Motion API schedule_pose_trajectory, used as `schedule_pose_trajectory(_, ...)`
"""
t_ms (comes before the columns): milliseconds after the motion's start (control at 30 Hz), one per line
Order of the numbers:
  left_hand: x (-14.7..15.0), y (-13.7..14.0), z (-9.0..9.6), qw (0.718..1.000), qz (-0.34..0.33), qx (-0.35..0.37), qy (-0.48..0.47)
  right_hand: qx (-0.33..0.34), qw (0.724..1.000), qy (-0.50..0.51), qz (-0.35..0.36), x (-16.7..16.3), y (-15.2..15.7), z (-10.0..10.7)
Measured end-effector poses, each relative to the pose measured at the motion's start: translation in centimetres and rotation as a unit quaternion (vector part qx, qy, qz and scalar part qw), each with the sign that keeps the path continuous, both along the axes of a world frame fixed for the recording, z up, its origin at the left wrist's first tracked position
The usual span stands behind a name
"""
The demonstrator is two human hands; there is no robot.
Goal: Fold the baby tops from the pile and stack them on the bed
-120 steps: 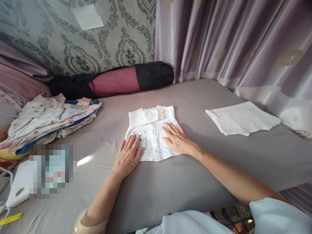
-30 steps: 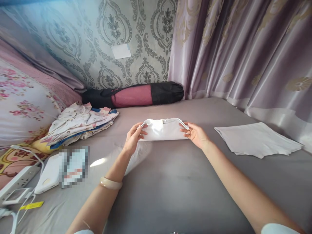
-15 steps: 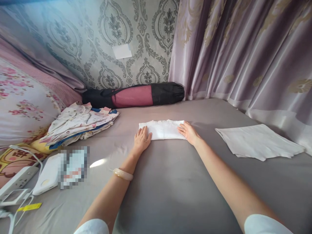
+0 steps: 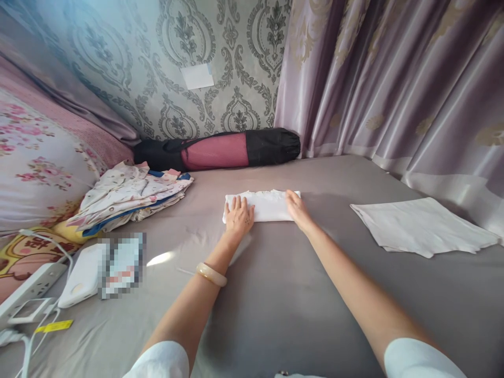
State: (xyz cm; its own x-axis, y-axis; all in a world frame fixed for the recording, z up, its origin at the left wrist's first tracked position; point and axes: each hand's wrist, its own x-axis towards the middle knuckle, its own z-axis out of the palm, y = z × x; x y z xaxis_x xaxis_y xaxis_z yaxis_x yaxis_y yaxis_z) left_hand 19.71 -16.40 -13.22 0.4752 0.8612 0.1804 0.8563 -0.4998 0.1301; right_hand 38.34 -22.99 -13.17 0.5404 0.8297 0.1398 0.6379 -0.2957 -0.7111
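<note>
A white cloth (image 4: 270,206), folded into a long flat rectangle, lies on the grey bedsheet (image 4: 291,294) in front of me. My left hand (image 4: 240,216) rests on its left part with the fingers stretched out flat. At the cloth's right end, my right hand (image 4: 298,211) touches the top on its edge, fingers extended and close together. A pale bangle (image 4: 211,274) circles my left wrist. Off to the right, another white cloth (image 4: 425,226) is spread flat in layers, apart from both hands.
A pile of printed clothes (image 4: 134,197) lies at the left by a floral pillow (image 4: 39,163). Nearer are a power strip (image 4: 31,291), a white device (image 4: 84,275) and a blurred-out object (image 4: 124,265). A black and pink roll bag (image 4: 216,149) lies along the wall.
My left hand has slid inward to the right over the folded cloth. My right hand has shifted slightly left and turned more onto its edge. The view has moved a little.
</note>
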Motion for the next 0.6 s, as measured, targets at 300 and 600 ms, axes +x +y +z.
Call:
schedule_pose_trajectory(300,3.6,0.3,-0.4,0.997,-0.075,-0.023,-0.026,-0.085,0.954,-0.238,0.163,-3.8,1.2,-0.2)
schedule_pose_trajectory(600,3.2,1.0,-1.4,0.997,-0.055,-0.046,-0.004,-0.088,0.950,-0.255,0.157,-3.6,1.7,-1.7)
